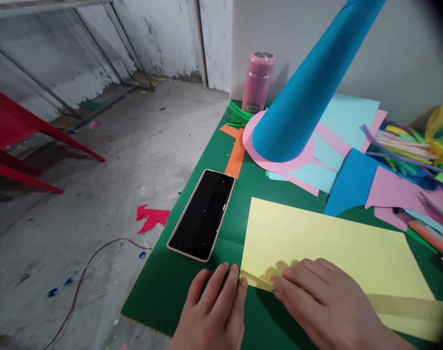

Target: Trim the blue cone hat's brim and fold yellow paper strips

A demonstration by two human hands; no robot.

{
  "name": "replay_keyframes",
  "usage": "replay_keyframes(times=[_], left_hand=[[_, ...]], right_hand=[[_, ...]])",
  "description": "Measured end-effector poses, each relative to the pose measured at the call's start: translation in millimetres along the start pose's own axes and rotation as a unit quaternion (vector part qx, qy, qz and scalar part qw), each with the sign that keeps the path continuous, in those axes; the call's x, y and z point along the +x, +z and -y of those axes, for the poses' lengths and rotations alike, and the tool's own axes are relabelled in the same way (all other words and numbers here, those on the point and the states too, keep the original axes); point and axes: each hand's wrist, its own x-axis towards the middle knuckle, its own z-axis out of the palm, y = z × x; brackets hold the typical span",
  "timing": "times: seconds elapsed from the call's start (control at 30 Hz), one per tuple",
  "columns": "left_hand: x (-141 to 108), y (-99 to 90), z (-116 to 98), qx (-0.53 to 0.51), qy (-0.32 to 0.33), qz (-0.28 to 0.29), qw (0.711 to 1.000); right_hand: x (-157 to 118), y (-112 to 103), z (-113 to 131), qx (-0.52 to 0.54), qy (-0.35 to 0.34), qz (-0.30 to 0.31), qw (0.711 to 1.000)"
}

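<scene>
A large yellow paper sheet (327,243) lies on the green tabletop (163,296), with a narrow strip folded up along its near edge. My left hand (219,301) rests at the sheet's near left corner, its fingertips close together on the fold. Across the near edge, my right hand (319,296) is bent with its fingertips pressed on the folded strip. A black-screened phone (203,214) lies just beyond my left hand.
Behind stand a blue paper cone (309,92) on a pink disc and a pink bottle (258,82). Paper scraps and pipe cleaners (407,146) crowd the right. A red chair (17,131) is at the left.
</scene>
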Motion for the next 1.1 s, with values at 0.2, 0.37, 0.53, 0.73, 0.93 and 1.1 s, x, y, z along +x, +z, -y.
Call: replay_keyframes(times=[0.2,0.37,0.53,0.73,0.93,1.1], left_hand=[[1,0.5,-1,0.003,0.002,0.001,1.0],[3,-2.9,-1,0.0,-0.005,0.001,1.0],[7,-11.3,-2,0.003,-0.008,0.062,0.998],[11,-17.9,-2,-0.006,0.009,0.091,0.996],[19,-21.9,0,-0.012,0.033,0.08,0.996],[34,-11.8,-15,0.026,0.051,0.084,0.995]], right_hand=[[2,4,-3,-0.012,0.04,0.021,0.999],[4,9,-5,-0.007,0.082,0.036,0.996],[5,14,-5,0.021,0.099,0.04,0.994],[16,-25,-41,0.139,0.218,0.068,0.963],[25,-82,-115,0.006,0.246,0.067,0.967],[9,-74,-161,-0.049,0.255,0.055,0.964]])
